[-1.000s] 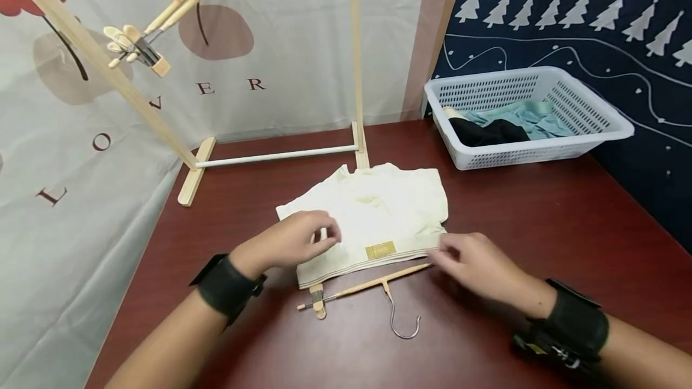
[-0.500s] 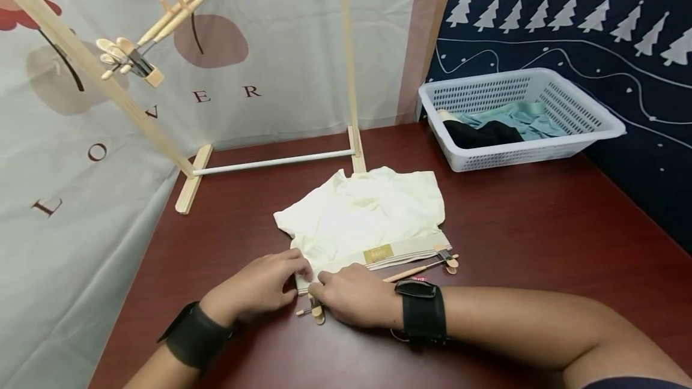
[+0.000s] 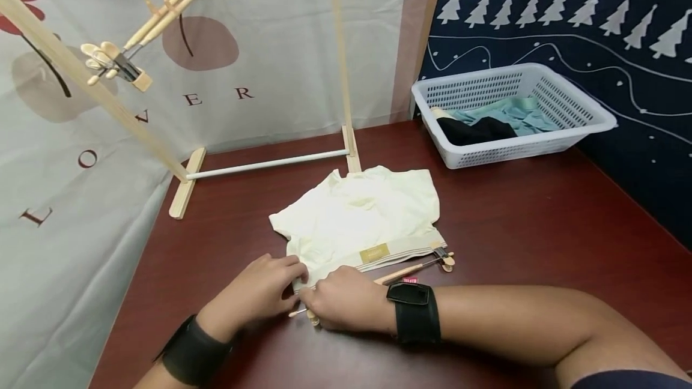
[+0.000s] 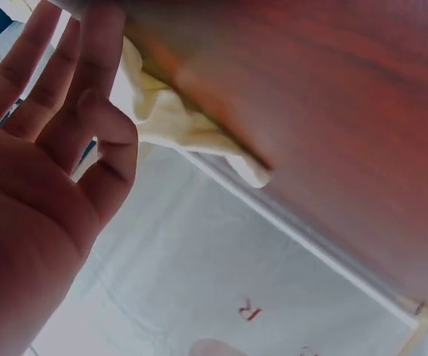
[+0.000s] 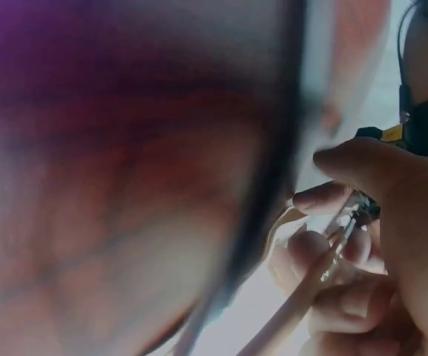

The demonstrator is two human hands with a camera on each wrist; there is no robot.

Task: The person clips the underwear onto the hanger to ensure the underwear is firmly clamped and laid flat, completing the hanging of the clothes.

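Near the front edge of the table [image 3: 540, 239], your right hand [image 3: 346, 302] pinches the left clip [image 3: 312, 317] of the wooden hanger [image 3: 402, 271], and your left hand [image 3: 259, 293] holds the waistband corner of the cream shorts [image 3: 359, 215] beside it. Keep the clip wide and push the band fully in before you let go. The hanger is a thin, hard rod; the shorts are soft and wrinkled. At the far right corner stands a white perforated basket [image 3: 567, 137].
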